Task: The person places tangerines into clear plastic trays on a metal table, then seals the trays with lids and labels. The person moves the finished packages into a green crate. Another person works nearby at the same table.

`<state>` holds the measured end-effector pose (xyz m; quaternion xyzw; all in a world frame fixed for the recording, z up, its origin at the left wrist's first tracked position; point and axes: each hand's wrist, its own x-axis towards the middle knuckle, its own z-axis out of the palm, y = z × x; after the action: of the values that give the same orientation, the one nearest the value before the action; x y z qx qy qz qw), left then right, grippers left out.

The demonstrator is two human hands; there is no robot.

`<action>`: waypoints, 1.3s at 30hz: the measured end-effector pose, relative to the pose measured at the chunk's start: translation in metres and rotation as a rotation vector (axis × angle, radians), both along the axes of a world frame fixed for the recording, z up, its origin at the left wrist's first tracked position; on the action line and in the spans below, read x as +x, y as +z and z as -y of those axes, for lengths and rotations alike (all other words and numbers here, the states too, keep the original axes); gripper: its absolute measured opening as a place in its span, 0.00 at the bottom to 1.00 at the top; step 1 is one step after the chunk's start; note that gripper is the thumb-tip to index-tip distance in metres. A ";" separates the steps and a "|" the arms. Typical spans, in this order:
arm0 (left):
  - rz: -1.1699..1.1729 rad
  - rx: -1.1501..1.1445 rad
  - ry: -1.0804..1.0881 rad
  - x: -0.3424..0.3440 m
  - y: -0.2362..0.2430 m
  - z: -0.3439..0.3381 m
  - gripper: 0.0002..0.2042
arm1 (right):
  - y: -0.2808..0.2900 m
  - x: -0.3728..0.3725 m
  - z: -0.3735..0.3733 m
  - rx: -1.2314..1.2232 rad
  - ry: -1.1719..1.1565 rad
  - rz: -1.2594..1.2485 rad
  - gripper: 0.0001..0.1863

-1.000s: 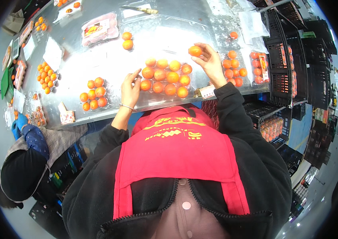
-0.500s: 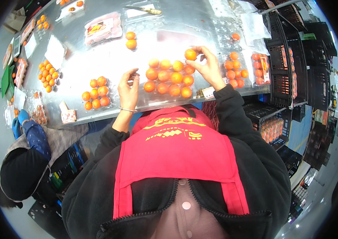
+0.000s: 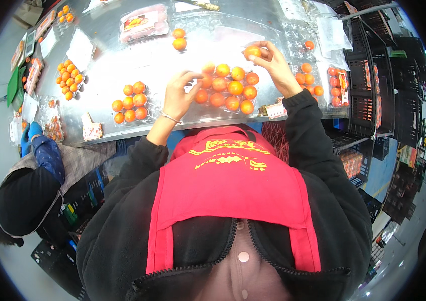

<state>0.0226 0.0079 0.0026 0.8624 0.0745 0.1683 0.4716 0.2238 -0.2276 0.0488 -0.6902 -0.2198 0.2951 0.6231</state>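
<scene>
In front of me on the metal table lies a clear plastic tray holding rows of oranges. My right hand is closed around a single orange, raised above the tray's far right corner. My left hand is at the tray's left edge, beside the leftmost fruit. Its fingers are bent and apart from the thumb, with nothing seen between them; whether the fingertips touch the fruit I cannot tell.
Smaller groups of oranges lie left and right. Farther back are a pair of oranges, a pink-looking labelled pack and a knife. Black crates stand right; a co-worker's blue-gloved hand is far left.
My left hand has moved right, up to the tray's left edge. My right hand still holds the orange, its fingers wrapped further round it. The whole view has shifted slightly.
</scene>
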 end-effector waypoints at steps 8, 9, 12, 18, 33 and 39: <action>0.015 0.428 -0.120 0.027 0.003 0.031 0.15 | 0.003 0.017 0.012 -0.181 -0.003 0.104 0.21; 0.008 0.488 -0.130 0.028 0.003 0.034 0.13 | 0.004 0.018 0.014 -0.243 0.010 0.135 0.21; -0.073 0.568 -0.120 0.037 -0.001 0.045 0.13 | 0.002 0.015 0.014 -0.199 0.095 0.155 0.22; 0.085 0.490 -0.233 0.040 -0.006 0.026 0.18 | -0.002 -0.001 0.009 -0.153 0.221 0.223 0.23; -0.074 -1.098 -0.077 -0.002 0.008 0.011 0.22 | -0.021 -0.040 -0.029 -0.224 0.510 0.715 0.25; -0.195 -1.140 0.012 0.004 0.002 0.013 0.25 | -0.001 -0.039 -0.033 -0.229 0.413 0.401 0.25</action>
<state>0.0271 -0.0051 0.0047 0.4830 0.2017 0.0240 0.8517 0.1844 -0.1941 0.0478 -0.7412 -0.4393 0.2961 0.4123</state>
